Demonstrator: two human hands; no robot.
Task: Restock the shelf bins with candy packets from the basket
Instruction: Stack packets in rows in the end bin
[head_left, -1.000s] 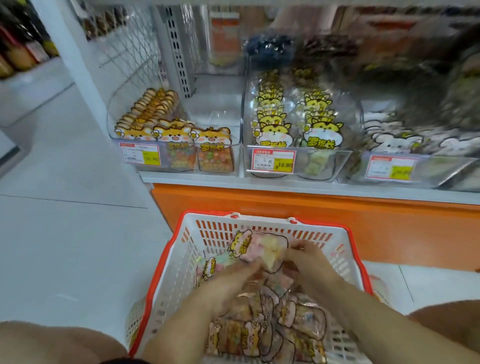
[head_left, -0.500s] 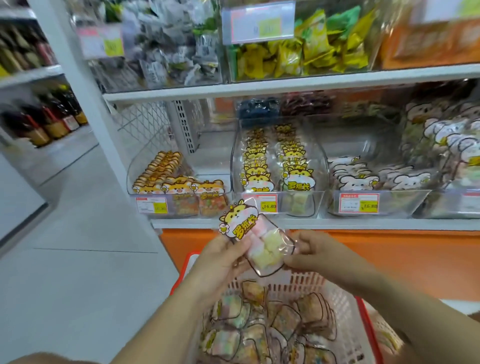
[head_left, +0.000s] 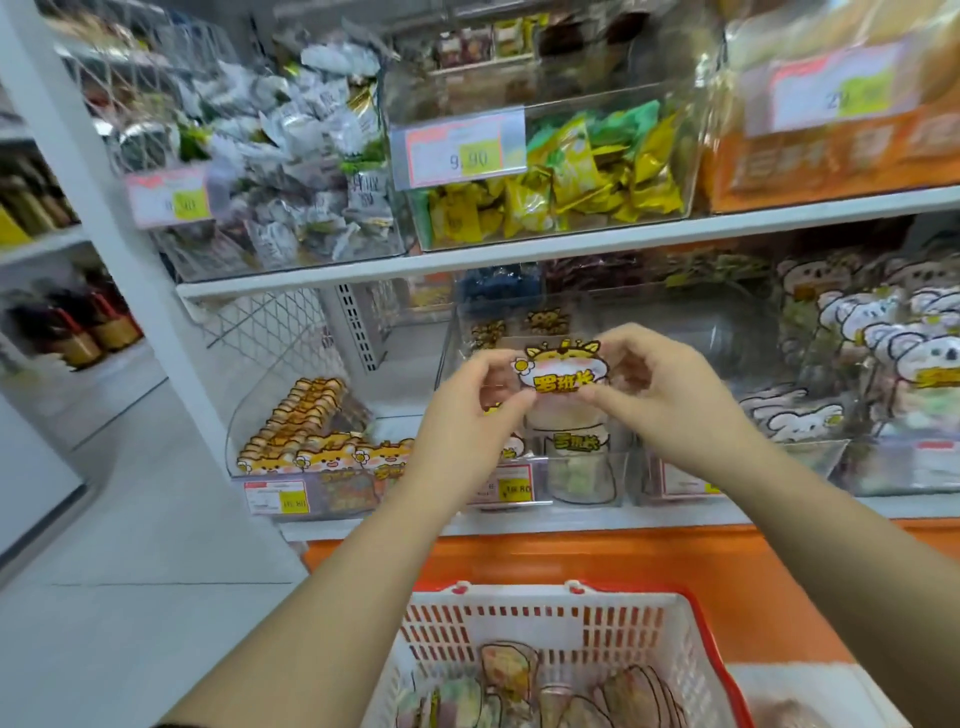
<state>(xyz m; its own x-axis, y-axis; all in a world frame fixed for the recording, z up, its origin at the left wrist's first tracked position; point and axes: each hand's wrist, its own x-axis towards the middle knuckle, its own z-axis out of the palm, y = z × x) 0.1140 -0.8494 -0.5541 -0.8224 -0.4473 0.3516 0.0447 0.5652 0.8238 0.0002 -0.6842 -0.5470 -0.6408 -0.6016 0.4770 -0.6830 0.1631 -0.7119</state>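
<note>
I hold one candy packet (head_left: 563, 370), clear with a yellow cartoon tiger header, upright between both hands. My left hand (head_left: 467, 410) pinches its left edge and my right hand (head_left: 660, 395) pinches its right edge. The packet hangs just above the middle clear bin (head_left: 582, 478) on the lower shelf, which holds rows of the same tiger packets. Below, the white basket with a red rim (head_left: 550, 618) holds several more candy packets (head_left: 524, 680).
A left bin (head_left: 311, 457) holds orange tiger packets; a right bin (head_left: 810, 447) holds white bear packets. The upper shelf board (head_left: 571, 249) carries bins of grey and yellow sweets close overhead. An orange base panel (head_left: 623, 561) runs under the lower shelf. Open floor lies to the left.
Both hands lifted one packet out of the basket and carried it up and forward to the middle bin. The view has tilted up with them.
</note>
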